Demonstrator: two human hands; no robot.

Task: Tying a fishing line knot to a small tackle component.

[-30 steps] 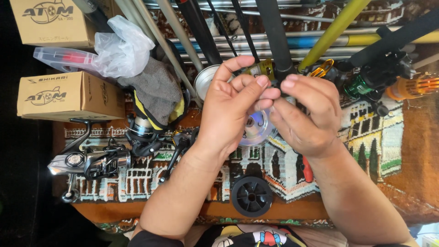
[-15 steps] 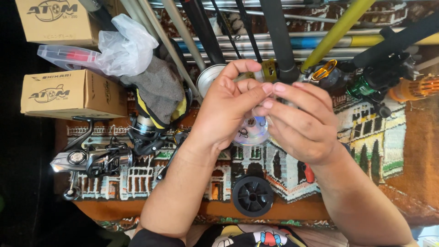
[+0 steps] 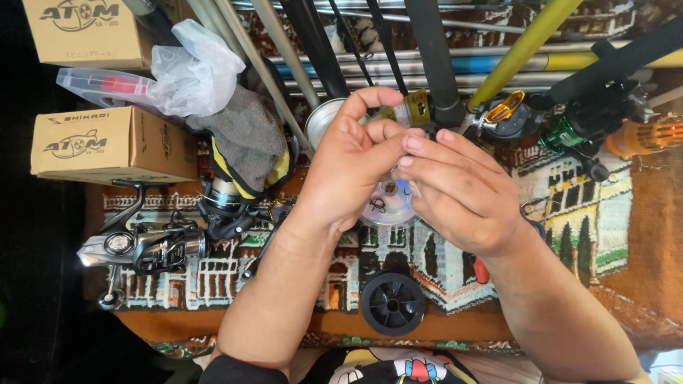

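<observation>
While both hands press together above the desk (image 3: 626, 284), the left hand (image 3: 352, 167) and right hand (image 3: 462, 195) pinch a clear spool (image 3: 388, 206) between their fingertips, seemingly working fine line at its rim. Freeing the line looks to need a steady pinch. A black spool (image 3: 393, 304) lies below, a reel (image 3: 142, 245) to the left.

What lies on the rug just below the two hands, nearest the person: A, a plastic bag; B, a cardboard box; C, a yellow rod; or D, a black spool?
D: a round black spool sits on the rug just below the left hand and right hand.
</observation>
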